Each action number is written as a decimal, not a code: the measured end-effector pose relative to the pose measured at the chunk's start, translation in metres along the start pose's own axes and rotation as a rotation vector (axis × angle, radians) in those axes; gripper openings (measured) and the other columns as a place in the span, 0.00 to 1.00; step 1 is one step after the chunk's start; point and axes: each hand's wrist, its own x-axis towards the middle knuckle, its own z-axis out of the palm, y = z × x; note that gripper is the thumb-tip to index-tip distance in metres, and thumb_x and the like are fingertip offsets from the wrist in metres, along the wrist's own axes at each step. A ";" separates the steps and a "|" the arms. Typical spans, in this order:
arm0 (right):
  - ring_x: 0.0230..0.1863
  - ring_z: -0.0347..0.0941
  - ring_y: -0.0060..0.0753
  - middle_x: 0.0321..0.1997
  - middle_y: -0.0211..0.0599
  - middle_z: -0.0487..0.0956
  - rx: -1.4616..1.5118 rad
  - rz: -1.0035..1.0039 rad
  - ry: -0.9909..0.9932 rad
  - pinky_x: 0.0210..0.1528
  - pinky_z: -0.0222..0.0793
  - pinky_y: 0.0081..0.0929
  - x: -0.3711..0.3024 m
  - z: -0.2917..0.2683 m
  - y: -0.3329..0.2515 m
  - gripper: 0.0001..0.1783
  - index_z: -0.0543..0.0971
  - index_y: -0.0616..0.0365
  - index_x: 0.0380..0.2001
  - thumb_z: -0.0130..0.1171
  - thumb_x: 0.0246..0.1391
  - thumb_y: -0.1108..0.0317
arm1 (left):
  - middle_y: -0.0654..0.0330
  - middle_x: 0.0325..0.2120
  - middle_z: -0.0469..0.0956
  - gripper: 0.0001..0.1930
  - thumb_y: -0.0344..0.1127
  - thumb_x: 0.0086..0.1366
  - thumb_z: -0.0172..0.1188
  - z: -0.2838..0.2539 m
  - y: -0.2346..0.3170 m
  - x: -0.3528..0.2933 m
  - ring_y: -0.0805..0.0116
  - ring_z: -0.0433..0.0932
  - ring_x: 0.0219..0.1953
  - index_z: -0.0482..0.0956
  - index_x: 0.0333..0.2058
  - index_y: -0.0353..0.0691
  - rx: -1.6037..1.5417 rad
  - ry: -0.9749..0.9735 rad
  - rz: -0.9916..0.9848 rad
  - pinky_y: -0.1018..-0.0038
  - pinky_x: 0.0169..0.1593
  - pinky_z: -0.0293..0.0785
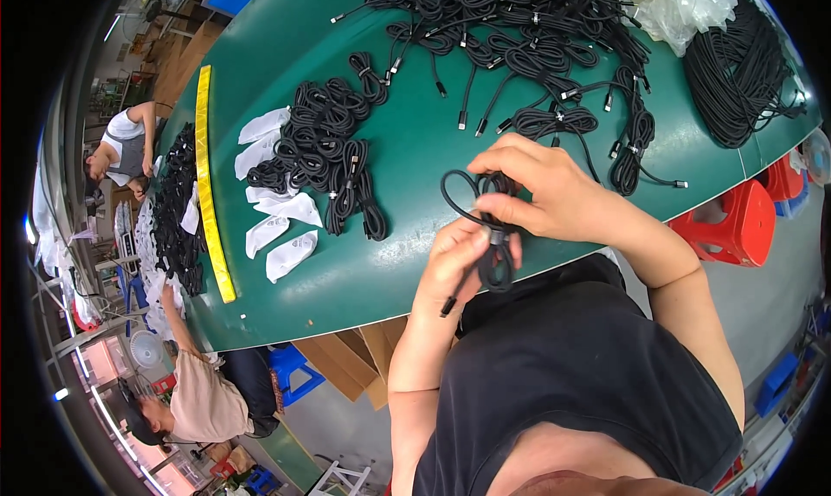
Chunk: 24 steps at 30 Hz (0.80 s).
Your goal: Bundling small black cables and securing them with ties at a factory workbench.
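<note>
A coiled black cable (496,258) is held in both hands above the near edge of the green table. My left hand (454,258) pinches the bundle at its middle, where a tie wraps it; one dark plug end hangs down beside the fingers. My right hand (541,189) closes over the upper loops, thumb and fingers together, and a single loop sticks out to the left. Left of my hands lies a pile of bundled black cables (325,141). Beyond my hands spreads a large heap of black cables (511,28) with silvery plugs.
White pouches (293,255) lie beside the bundled pile, near a yellow tape strip (208,184) across the green table (407,193). A big black cable coil (736,80) and clear plastic bags (679,7) are at far right. Red stools (736,223) stand right; two people work left.
</note>
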 end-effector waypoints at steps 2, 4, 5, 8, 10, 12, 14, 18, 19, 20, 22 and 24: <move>0.23 0.70 0.25 0.38 0.37 0.70 0.012 0.014 -0.074 0.25 0.66 0.20 -0.002 -0.001 0.002 0.21 0.70 0.60 0.45 0.61 0.46 0.72 | 0.50 0.23 0.74 0.23 0.45 0.61 0.50 -0.010 -0.004 -0.002 0.65 0.73 0.22 0.67 0.44 0.27 -0.246 -0.014 0.041 0.72 0.27 0.67; 0.22 0.68 0.22 0.38 0.36 0.70 0.068 0.076 -0.084 0.24 0.65 0.19 -0.004 -0.003 0.001 0.22 0.70 0.60 0.46 0.61 0.46 0.72 | 0.48 0.21 0.73 0.22 0.44 0.64 0.46 -0.010 -0.001 -0.002 0.63 0.71 0.19 0.66 0.47 0.28 -0.367 -0.079 0.066 0.72 0.24 0.65; 0.22 0.66 0.20 0.37 0.34 0.69 0.125 0.138 -0.093 0.23 0.64 0.18 -0.005 -0.004 0.000 0.23 0.70 0.59 0.47 0.62 0.46 0.73 | 0.48 0.21 0.73 0.22 0.44 0.64 0.46 -0.010 0.001 -0.001 0.63 0.71 0.19 0.66 0.47 0.28 -0.368 -0.079 0.068 0.72 0.24 0.65; 0.22 0.64 0.17 0.39 0.34 0.68 0.161 0.186 -0.082 0.23 0.63 0.16 -0.007 -0.002 0.000 0.25 0.70 0.58 0.49 0.61 0.45 0.74 | 0.46 0.21 0.73 0.25 0.47 0.66 0.43 -0.012 0.002 0.002 0.61 0.71 0.17 0.62 0.52 0.30 -0.475 0.027 0.090 0.72 0.22 0.66; 0.23 0.64 0.17 0.39 0.34 0.68 0.166 0.201 -0.057 0.23 0.62 0.16 -0.009 -0.001 -0.001 0.25 0.70 0.58 0.49 0.61 0.45 0.74 | 0.47 0.22 0.74 0.26 0.49 0.65 0.44 -0.012 0.002 0.002 0.61 0.73 0.19 0.61 0.52 0.31 -0.437 0.127 0.123 0.72 0.24 0.69; 0.25 0.66 0.20 0.41 0.35 0.68 0.196 0.205 -0.009 0.26 0.64 0.19 -0.011 0.002 0.002 0.26 0.70 0.59 0.49 0.62 0.44 0.74 | 0.47 0.23 0.74 0.26 0.48 0.65 0.46 -0.011 0.004 0.001 0.62 0.74 0.19 0.62 0.52 0.31 -0.415 0.152 0.125 0.72 0.25 0.71; 0.26 0.67 0.23 0.42 0.36 0.69 0.085 0.071 0.114 0.29 0.65 0.22 -0.010 0.010 0.006 0.25 0.70 0.60 0.47 0.62 0.43 0.73 | 0.51 0.26 0.75 0.27 0.45 0.62 0.53 -0.013 0.008 -0.001 0.67 0.75 0.24 0.62 0.52 0.31 -0.181 0.108 0.125 0.75 0.31 0.72; 0.30 0.71 0.36 0.39 0.39 0.71 -0.348 -0.251 0.314 0.35 0.67 0.31 -0.011 0.007 0.011 0.21 0.73 0.61 0.39 0.65 0.41 0.65 | 0.63 0.33 0.74 0.30 0.38 0.55 0.63 -0.009 0.004 0.001 0.76 0.73 0.34 0.63 0.53 0.32 -0.095 0.291 0.267 0.82 0.39 0.69; 0.30 0.71 0.36 0.39 0.39 0.71 -0.346 -0.253 0.313 0.35 0.67 0.31 -0.012 0.009 0.010 0.21 0.73 0.61 0.39 0.65 0.41 0.65 | 0.63 0.33 0.74 0.30 0.38 0.55 0.63 -0.010 0.003 0.001 0.76 0.73 0.34 0.63 0.53 0.32 -0.094 0.293 0.269 0.82 0.39 0.69; 0.30 0.70 0.38 0.36 0.38 0.72 -0.308 -0.245 0.219 0.34 0.67 0.31 -0.015 0.014 0.006 0.22 0.72 0.60 0.36 0.66 0.40 0.59 | 0.64 0.33 0.74 0.29 0.36 0.55 0.63 -0.009 0.001 0.003 0.77 0.72 0.34 0.63 0.53 0.33 -0.133 0.313 0.311 0.82 0.39 0.69; 0.30 0.71 0.39 0.30 0.36 0.73 -0.267 -0.199 0.100 0.34 0.67 0.34 -0.021 0.027 -0.001 0.25 0.72 0.58 0.31 0.66 0.38 0.50 | 0.66 0.32 0.72 0.28 0.34 0.55 0.64 -0.005 -0.003 0.008 0.78 0.70 0.33 0.64 0.52 0.35 -0.159 0.359 0.395 0.83 0.38 0.68; 0.29 0.71 0.42 0.29 0.37 0.73 -0.267 -0.119 0.038 0.32 0.67 0.35 -0.024 0.036 -0.001 0.24 0.72 0.59 0.33 0.64 0.40 0.51 | 0.66 0.33 0.72 0.26 0.34 0.56 0.62 0.000 -0.008 0.012 0.79 0.68 0.32 0.64 0.52 0.35 -0.079 0.414 0.410 0.82 0.38 0.66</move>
